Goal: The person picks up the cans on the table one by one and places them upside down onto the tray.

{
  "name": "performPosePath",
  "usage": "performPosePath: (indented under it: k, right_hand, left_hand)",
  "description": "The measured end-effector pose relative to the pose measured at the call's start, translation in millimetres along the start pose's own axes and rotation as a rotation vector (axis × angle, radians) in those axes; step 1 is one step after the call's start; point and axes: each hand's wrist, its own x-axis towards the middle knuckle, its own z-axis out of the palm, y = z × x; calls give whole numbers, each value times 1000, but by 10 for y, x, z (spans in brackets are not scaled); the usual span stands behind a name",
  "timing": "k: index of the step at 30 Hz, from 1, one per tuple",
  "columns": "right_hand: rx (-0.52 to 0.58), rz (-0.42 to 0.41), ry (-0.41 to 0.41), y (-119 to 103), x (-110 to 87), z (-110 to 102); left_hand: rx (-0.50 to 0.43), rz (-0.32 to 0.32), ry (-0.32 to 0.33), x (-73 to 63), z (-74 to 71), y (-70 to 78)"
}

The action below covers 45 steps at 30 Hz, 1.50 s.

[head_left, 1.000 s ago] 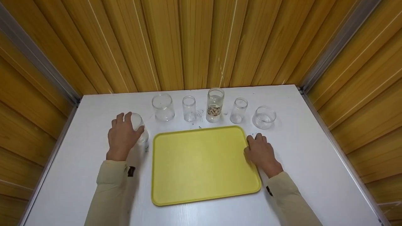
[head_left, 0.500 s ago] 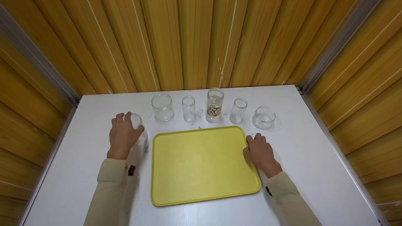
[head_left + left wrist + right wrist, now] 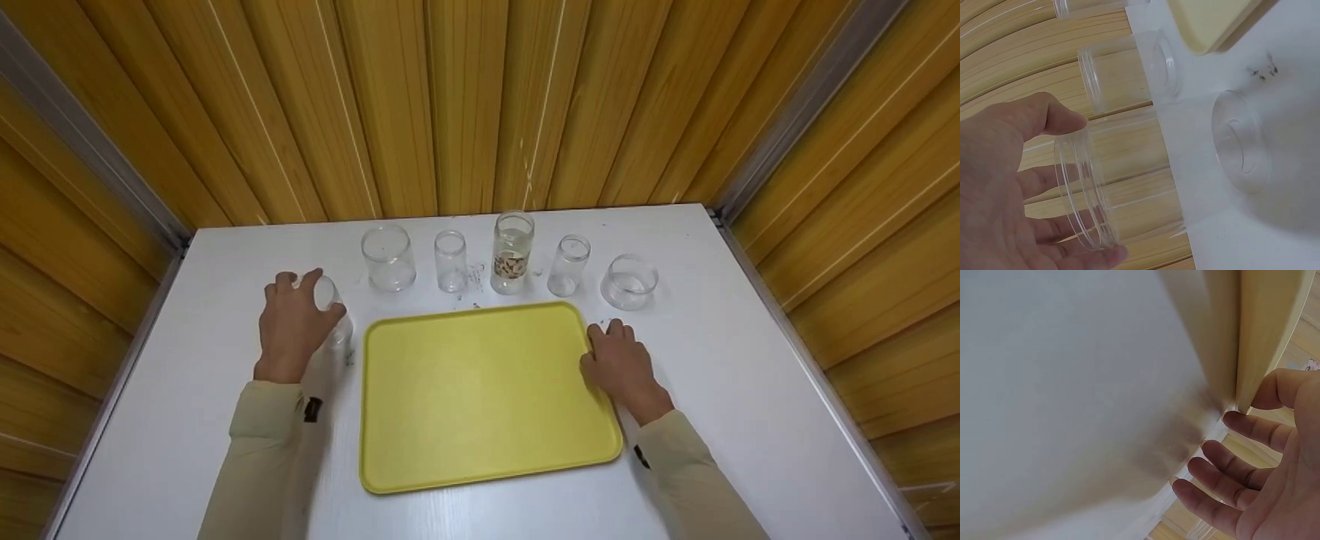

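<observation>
My left hand [image 3: 292, 326] holds a clear jar [image 3: 339, 330] near its rim, at the tray's left. In the left wrist view, the thumb lies on one side of the jar's rim [image 3: 1081, 188] and the fingers reach round the other. The jar looks upright on the table. My right hand [image 3: 621, 365] rests at the right edge of a yellow tray [image 3: 487, 397]. In the right wrist view, its thumb [image 3: 1275, 391] touches the tray's edge and its loosely bent fingers [image 3: 1224, 484] reach down to the white table.
Behind the tray stands a row of clear jars: a wide jar [image 3: 390, 259], two slim jars [image 3: 451, 262] [image 3: 570, 266], a tall jar with a patterned band [image 3: 511, 259], and a low round jar [image 3: 630, 283]. Yellow wood-look panels [image 3: 465, 105] rise behind the white table [image 3: 225, 420].
The jar's rim in my left hand has shifted slightly, and the left index finger stands a little further out. My right hand, the tray and the row of jars look unchanged.
</observation>
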Motion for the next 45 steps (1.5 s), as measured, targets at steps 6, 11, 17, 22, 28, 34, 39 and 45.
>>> performPosePath:
  k: [6,11,17,22,28,34,39,45]
  right_hand:
    - [-5,-1,-3,7,-5,3]
    - [-11,0,-8,4,1,-13]
    - [-17,-10,-7,2,-1,-16]
    - [-18,-10,4,1,-1,-12]
    - [-20,-11,15,3,0,0]
    - [-25,-16,-10,-7,-11,-26]
    - [-29,-13,-25,-11,-15,-40]
    - [-31,-18,-18,-1,-11,-28]
  left_hand:
    - [15,14,23,-33,-18,22]
    - [7,22,56,-36,-39,50]
    - [8,15,84,-37,-60,97]
    - [3,26,122,-46,-72,124]
    - [-18,35,166,-65,-81,132]
    - [-57,24,210,-74,-76,130]
    - [-97,7,234,-77,-74,139]
    - [-132,-19,240,-79,-77,157]
